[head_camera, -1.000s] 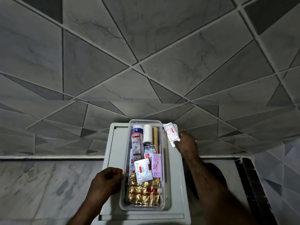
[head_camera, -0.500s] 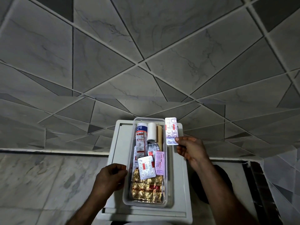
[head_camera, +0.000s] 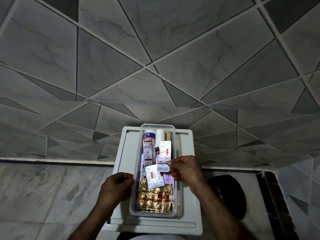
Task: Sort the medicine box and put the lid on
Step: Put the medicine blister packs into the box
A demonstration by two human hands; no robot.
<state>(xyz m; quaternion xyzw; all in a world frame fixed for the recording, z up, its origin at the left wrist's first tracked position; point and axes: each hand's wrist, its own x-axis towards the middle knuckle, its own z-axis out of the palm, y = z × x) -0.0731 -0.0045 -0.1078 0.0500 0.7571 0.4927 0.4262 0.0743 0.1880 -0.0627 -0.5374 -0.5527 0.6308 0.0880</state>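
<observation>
On the white stand (head_camera: 187,196), the clear medicine box (head_camera: 174,170) holds gold strips (head_camera: 155,196), tubes and blister packs; the right hand (head_camera: 185,168) pinches a white blister strip (head_camera: 165,153) above it, and the left hand (head_camera: 117,186) curls loosely against the box's left edge.

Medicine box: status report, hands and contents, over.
Right hand pinching white blister strip over medicine box. Left hand at box's left wall. No lid on. Nothing obstructing.

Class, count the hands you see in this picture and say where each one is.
2. The left hand rests at the clear box's left wall. The right hand is over the box, pinching a white blister strip. None seem hidden.
</observation>
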